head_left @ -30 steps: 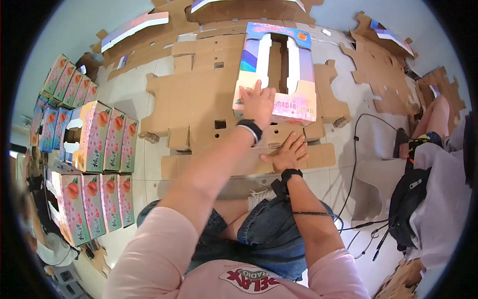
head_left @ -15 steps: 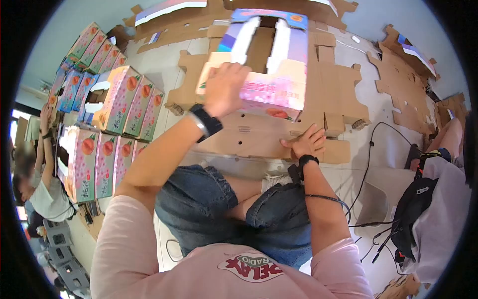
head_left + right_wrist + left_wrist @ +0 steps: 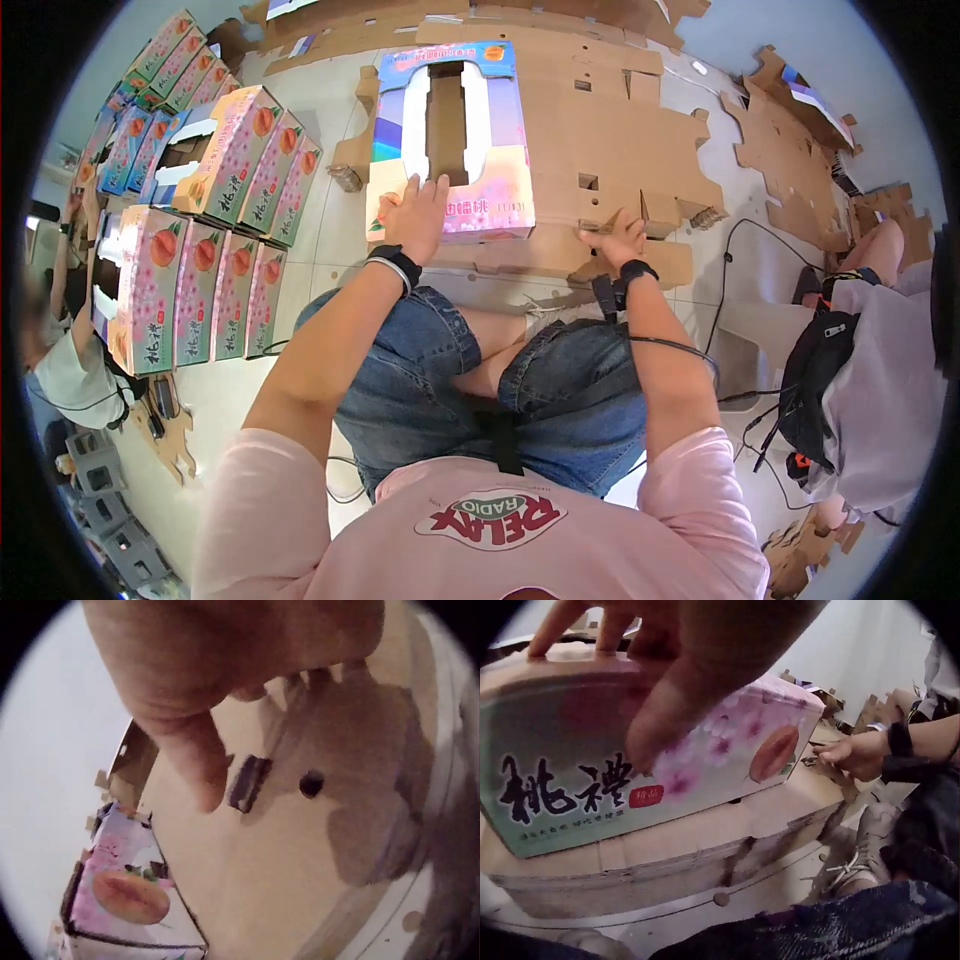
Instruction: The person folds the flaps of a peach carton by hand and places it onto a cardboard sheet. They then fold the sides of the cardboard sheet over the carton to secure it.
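Observation:
A printed peach carton (image 3: pixel 500 200), pink and blue with a long slot in its top, sits upright on a stack of flat brown cardboard sheets (image 3: pixel 590 130). My left hand (image 3: pixel 412 222) holds its near edge, fingers bent down on the top panel and thumb against the front face, as the left wrist view shows. To the right, my right hand (image 3: pixel 622 238) rests over the near part of the stack with its fingers spread and nothing held. In the right wrist view its thumb (image 3: pixel 202 776) lies beside a slot cut in the cardboard; the fingertips are partly hidden.
Finished-looking peach cartons (image 3: pixel 225 170) stand piled at the left. More cut cardboard (image 3: pixel 800 160) lies at the right, beside a cable (image 3: pixel 725 265) on the floor. A grey stool (image 3: pixel 755 340) and another person's sleeve (image 3: pixel 880 380) are at the right.
My left hand has brought the carton leftward across the cardboard stack; it looked tilted half a second ago and now sits level. My right hand has stayed near the stack's front edge.

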`<action>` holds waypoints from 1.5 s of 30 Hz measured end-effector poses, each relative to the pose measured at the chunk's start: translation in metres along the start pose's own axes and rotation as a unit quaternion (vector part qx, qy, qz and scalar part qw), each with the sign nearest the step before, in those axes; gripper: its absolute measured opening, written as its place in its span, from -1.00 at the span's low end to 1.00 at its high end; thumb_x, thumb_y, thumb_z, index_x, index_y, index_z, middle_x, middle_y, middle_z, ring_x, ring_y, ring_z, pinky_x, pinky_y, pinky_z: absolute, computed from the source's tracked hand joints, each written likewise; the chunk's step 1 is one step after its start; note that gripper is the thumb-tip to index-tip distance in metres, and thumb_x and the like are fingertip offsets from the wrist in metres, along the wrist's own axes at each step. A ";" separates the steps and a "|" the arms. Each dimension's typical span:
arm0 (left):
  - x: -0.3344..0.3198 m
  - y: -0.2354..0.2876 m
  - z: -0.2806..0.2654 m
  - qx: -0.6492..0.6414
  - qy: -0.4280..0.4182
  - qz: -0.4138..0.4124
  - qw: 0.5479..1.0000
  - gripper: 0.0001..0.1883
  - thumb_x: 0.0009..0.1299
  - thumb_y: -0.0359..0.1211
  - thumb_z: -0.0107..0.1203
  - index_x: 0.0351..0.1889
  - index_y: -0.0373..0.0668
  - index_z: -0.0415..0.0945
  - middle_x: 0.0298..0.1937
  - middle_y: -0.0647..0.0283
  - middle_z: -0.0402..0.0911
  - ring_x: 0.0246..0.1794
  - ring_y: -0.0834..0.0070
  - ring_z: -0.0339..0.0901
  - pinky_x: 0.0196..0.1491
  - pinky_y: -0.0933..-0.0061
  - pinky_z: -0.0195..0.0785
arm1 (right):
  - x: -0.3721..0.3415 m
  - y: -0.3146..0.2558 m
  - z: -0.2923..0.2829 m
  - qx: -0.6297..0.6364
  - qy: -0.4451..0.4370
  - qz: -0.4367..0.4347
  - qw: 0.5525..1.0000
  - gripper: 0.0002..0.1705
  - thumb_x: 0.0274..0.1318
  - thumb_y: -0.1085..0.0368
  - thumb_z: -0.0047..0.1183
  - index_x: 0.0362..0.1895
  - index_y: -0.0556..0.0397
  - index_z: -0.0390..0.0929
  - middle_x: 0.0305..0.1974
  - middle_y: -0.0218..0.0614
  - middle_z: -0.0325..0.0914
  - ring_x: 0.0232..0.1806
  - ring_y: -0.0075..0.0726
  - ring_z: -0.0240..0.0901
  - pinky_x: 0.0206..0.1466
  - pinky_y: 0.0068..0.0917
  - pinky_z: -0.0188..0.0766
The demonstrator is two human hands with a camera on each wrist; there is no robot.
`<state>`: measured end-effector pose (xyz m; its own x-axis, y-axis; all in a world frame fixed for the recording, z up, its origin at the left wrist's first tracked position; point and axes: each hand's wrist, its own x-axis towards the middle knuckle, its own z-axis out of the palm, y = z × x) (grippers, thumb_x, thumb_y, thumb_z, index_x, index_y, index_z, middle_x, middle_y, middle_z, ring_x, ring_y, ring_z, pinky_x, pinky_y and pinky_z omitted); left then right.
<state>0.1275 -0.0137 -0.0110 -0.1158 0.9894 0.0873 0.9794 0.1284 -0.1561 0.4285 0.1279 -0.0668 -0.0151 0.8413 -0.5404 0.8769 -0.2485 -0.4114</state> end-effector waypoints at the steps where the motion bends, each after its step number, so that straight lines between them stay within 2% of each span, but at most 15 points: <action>1: 0.000 0.001 0.000 0.008 -0.002 -0.004 1.000 -0.33 0.15 -0.46 0.05 0.29 -0.13 0.15 0.12 0.21 0.38 0.30 0.27 0.18 -0.04 0.02 0.23 | 0.024 0.015 0.002 -0.014 0.028 -0.028 0.999 0.42 -0.39 -0.29 0.28 0.44 -0.05 -0.34 0.45 0.02 -0.52 0.48 0.14 -0.66 0.41 0.16 -0.49; 2: -0.002 0.003 0.001 0.015 -0.006 -0.006 1.000 -0.33 0.15 -0.46 0.05 0.29 -0.12 0.15 0.12 0.20 0.38 0.30 0.27 0.18 -0.04 0.01 0.22 | 0.020 0.015 -0.003 -0.016 0.029 -0.027 0.999 0.42 -0.39 -0.29 0.28 0.44 -0.05 -0.34 0.45 0.02 -0.52 0.48 0.14 -0.66 0.41 0.16 -0.49; 4: 0.000 0.003 0.004 0.005 -0.001 -0.009 1.000 -0.31 0.13 -0.45 0.08 0.29 -0.12 0.15 0.12 0.21 0.38 0.30 0.27 0.17 -0.04 0.00 0.21 | 0.010 0.018 -0.019 -0.132 0.319 -0.111 0.932 0.36 -0.31 -0.30 0.23 0.44 -0.02 -0.31 0.45 -0.01 -0.46 0.48 0.11 -0.59 0.43 0.07 -0.38; 7: -0.001 0.003 0.008 0.006 -0.009 -0.013 1.000 -0.36 0.21 -0.37 0.02 0.31 -0.08 0.15 0.12 0.24 0.39 0.32 0.27 0.17 -0.01 -0.16 0.20 | 0.063 0.080 -0.019 -0.020 0.181 -0.210 0.961 0.27 -0.20 -0.31 0.14 0.44 -0.03 -0.27 0.45 -0.04 -0.39 0.47 0.13 -0.56 0.45 -0.03 -0.35; 10: 0.002 0.002 0.007 0.008 -0.022 -0.028 0.999 -0.44 0.30 -0.31 -0.04 0.30 -0.04 0.16 0.12 0.25 0.40 0.33 0.27 0.16 0.04 -0.31 0.19 | 0.039 0.078 -0.032 -0.147 -0.066 -0.080 0.984 0.11 -0.08 -0.29 0.03 0.42 -0.01 -0.15 0.44 -0.03 -0.35 0.46 0.19 -0.58 0.47 -0.06 -0.43; 11: 0.000 0.004 0.004 -0.006 -0.031 -0.036 0.999 -0.45 0.29 -0.31 -0.03 0.29 -0.03 0.18 0.12 0.26 0.40 0.33 0.27 0.15 0.06 -0.31 0.18 | 0.027 0.064 -0.031 -0.118 0.013 -0.086 0.989 -0.06 -0.07 -0.14 0.12 0.33 0.07 0.12 0.36 0.07 -0.02 0.42 0.12 -0.20 0.41 -0.14 -0.13; 15: 0.000 0.008 -0.006 -0.042 -0.023 -0.057 0.997 -0.50 0.22 -0.32 0.06 0.17 -0.02 0.28 0.11 0.28 0.40 0.34 0.27 0.13 0.12 -0.32 0.11 | -0.017 0.020 -0.038 0.133 0.041 -0.094 0.986 -0.46 -0.07 0.25 0.22 0.01 0.27 0.47 -0.07 0.03 0.54 -0.01 -0.12 0.48 0.06 -0.37 0.33; 26: -0.008 0.039 -0.057 -0.167 0.122 -0.014 0.978 -0.33 -0.08 -0.43 0.25 0.10 -0.06 0.33 -0.02 0.27 0.41 0.14 0.31 0.30 0.22 -0.29 -0.05 | -0.107 0.016 -0.027 0.481 0.152 -0.189 0.843 -0.38 0.04 0.38 0.15 0.20 0.27 0.28 0.18 -0.03 0.32 0.24 -0.18 0.22 0.28 -0.33 0.12; 29: -0.009 0.077 -0.087 -0.192 0.175 0.058 0.964 -0.32 -0.09 -0.39 0.26 0.10 -0.11 0.35 -0.11 0.24 0.40 0.06 0.30 0.32 0.25 -0.23 -0.07 | -0.104 0.020 -0.037 0.550 0.380 -0.179 0.721 -0.47 0.07 0.38 0.11 0.16 0.17 0.33 0.11 -0.20 0.36 0.15 -0.28 0.26 0.20 -0.37 0.20; 33: -0.001 0.133 -0.105 -0.198 0.236 0.145 0.940 -0.29 -0.06 -0.40 0.28 0.16 -0.15 0.34 -0.13 0.23 0.42 0.03 0.28 0.34 0.22 -0.14 -0.06 | -0.116 0.028 -0.051 0.447 0.545 -0.117 0.700 -0.48 0.04 0.43 0.09 0.14 0.14 0.31 0.14 -0.24 0.20 0.19 -0.25 0.17 0.19 -0.33 0.21; 36: -0.003 0.176 -0.073 -0.304 0.162 0.153 0.926 -0.29 0.00 -0.47 0.16 0.23 -0.17 0.29 0.20 0.09 0.36 0.23 0.22 0.26 0.23 -0.02 -0.03 | -0.115 0.030 -0.045 0.499 0.504 -0.076 0.701 -0.44 -0.02 0.42 0.07 0.15 0.19 0.31 0.15 -0.05 0.26 0.22 -0.09 0.11 0.31 -0.19 -0.02; 38: -0.006 0.187 -0.046 -0.257 0.158 0.178 0.937 -0.26 0.00 -0.44 0.19 0.25 -0.17 0.27 0.27 0.06 0.29 0.30 0.22 0.19 0.25 -0.02 -0.05 | -0.109 0.027 -0.042 0.470 0.480 -0.026 0.740 -0.44 -0.03 0.48 0.05 0.15 0.22 0.28 0.15 -0.03 0.24 0.15 -0.09 0.22 0.22 -0.20 0.16; 40: 0.001 0.190 -0.033 -0.212 0.163 0.200 0.943 -0.22 0.00 -0.41 0.23 0.28 -0.17 0.24 0.33 0.03 0.22 0.36 0.21 0.13 0.27 -0.02 -0.07 | -0.092 0.035 -0.040 0.651 0.324 -0.042 0.686 -0.40 -0.05 0.55 0.04 0.16 0.24 0.23 0.09 -0.04 0.28 0.02 -0.12 0.36 0.05 -0.30 0.37; 42: 0.005 0.180 -0.053 -0.328 0.016 0.201 0.923 -0.15 0.00 -0.32 0.28 0.32 -0.18 0.16 0.34 0.02 0.19 0.37 0.19 0.11 0.30 0.05 -0.05 | -0.103 0.031 -0.044 0.635 0.325 -0.031 0.700 -0.38 -0.06 0.57 0.03 0.17 0.26 0.20 0.07 -0.05 0.30 -0.02 -0.14 0.39 0.00 -0.35 0.41; 45: 0.006 0.148 -0.050 -0.392 0.155 0.072 0.904 -0.14 0.06 -0.27 0.28 0.33 -0.21 0.10 0.30 -0.01 0.25 0.34 0.20 0.18 0.27 0.25 0.07 | -0.098 0.035 -0.046 0.627 0.306 -0.024 0.716 -0.31 -0.09 0.53 0.08 0.20 0.28 0.14 0.08 -0.06 0.29 -0.06 -0.15 0.41 -0.05 -0.37 0.42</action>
<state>0.2800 0.0079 0.0158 -0.0444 0.9102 0.4118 0.8105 -0.2081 0.5475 0.4823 0.0583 0.0055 0.5193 0.8206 -0.2386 -0.2442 -0.1251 -0.9616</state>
